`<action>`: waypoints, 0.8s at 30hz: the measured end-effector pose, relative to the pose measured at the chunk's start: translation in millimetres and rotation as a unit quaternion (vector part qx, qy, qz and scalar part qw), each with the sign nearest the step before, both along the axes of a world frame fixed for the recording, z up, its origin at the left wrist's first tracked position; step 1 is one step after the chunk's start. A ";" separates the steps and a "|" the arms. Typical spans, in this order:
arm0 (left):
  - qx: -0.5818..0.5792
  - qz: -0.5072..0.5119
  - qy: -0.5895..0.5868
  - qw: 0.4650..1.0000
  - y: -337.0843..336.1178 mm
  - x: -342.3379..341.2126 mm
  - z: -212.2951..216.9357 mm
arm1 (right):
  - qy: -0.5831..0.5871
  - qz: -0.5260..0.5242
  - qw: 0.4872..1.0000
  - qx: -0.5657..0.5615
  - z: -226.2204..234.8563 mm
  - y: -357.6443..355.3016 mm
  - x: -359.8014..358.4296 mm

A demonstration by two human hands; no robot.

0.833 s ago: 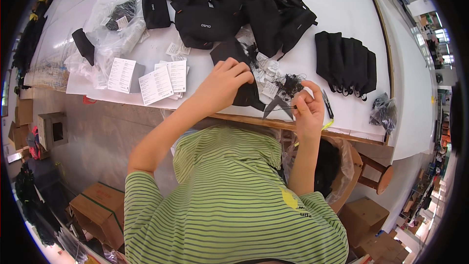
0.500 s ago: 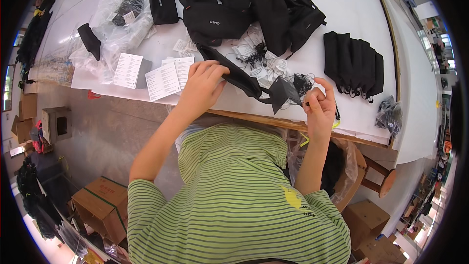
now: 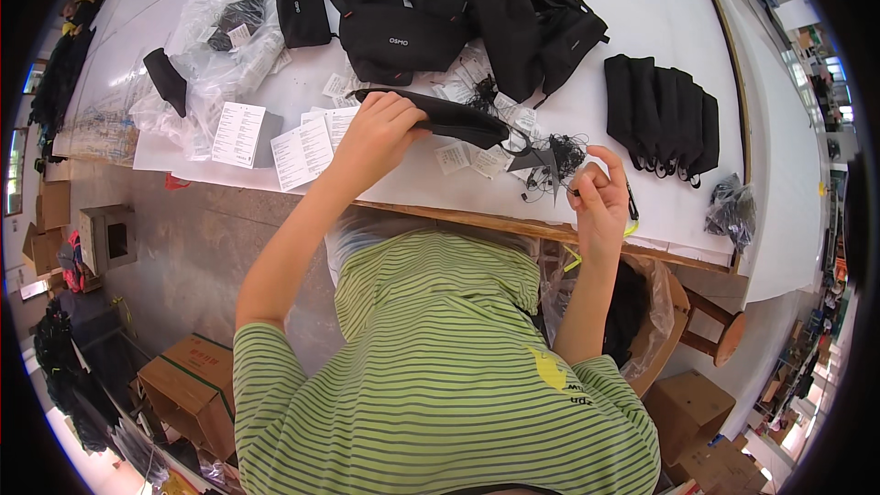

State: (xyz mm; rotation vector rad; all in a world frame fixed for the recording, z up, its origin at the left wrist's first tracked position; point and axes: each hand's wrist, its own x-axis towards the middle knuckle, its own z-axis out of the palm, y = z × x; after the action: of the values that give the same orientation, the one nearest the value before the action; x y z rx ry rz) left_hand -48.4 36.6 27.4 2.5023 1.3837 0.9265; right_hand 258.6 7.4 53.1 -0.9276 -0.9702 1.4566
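Observation:
My left hand (image 3: 380,136) is closed on one end of a slim black fabric pouch (image 3: 463,121), held above the near part of the table. At the pouch's right end, beside its small loop, hangs a dark hang tag (image 3: 533,161). Thumb and forefinger of my right hand (image 3: 600,200) are pinched together on what looks like the tag's thin black string; the string itself is hard to make out. Under and behind the tag lies a tangle of black strings (image 3: 566,154). White care labels (image 3: 469,158) are scattered below the pouch.
A heap of black pouches (image 3: 403,41) covers the far middle of the white table (image 3: 651,14). A row of several pouches (image 3: 662,119) lies at right, near a small plastic-wrapped bundle (image 3: 731,209). Printed white cards (image 3: 240,135) and clear plastic bags (image 3: 206,64) are at left.
The pouch has swung from a downward slant to nearly level, its right end rising. The tag has turned and shifted slightly right. My right hand has barely moved.

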 end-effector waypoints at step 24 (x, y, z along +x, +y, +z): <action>-0.167 -0.023 -0.023 0.985 -30.6 18.7 36.2 | -0.524 0.122 0.822 0.188 -40.4 8.0 -26.7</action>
State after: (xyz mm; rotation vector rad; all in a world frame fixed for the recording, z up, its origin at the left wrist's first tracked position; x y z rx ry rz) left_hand -29.7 6.0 63.6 2.2376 1.3348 0.6734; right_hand 231.8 15.4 12.8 -1.3486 -2.1597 0.7959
